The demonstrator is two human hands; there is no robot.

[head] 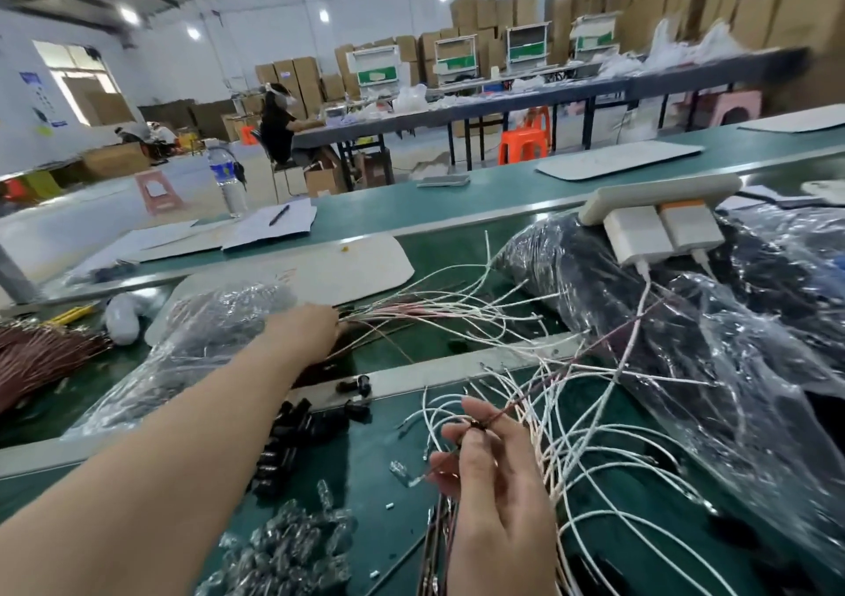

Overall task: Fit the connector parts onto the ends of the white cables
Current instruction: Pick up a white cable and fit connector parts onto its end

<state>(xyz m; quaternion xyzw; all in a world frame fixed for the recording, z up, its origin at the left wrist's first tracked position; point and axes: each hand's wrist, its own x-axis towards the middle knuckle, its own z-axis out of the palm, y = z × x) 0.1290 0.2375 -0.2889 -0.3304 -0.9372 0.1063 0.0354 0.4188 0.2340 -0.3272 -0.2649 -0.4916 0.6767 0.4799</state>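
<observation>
My left hand (306,332) reaches far forward and grips a bundle of white cables (439,316) that fans out to the right over the green bench. My right hand (491,467) is near the front, its fingers pinching a thin dark reddish wire (571,362) with a small part at its end. More loose white cables (590,417) spread just right of that hand. Black connector parts (292,440) lie between my arms. A heap of clear plastic connector parts (292,545) sits at the bottom left.
Large clear plastic bags of dark parts (695,330) fill the right side, with a power strip and two chargers (658,225) on top. Another plastic bag (201,325) and copper-coloured wires (41,353) lie left. A white board (320,270), papers and a water bottle (228,179) stand behind.
</observation>
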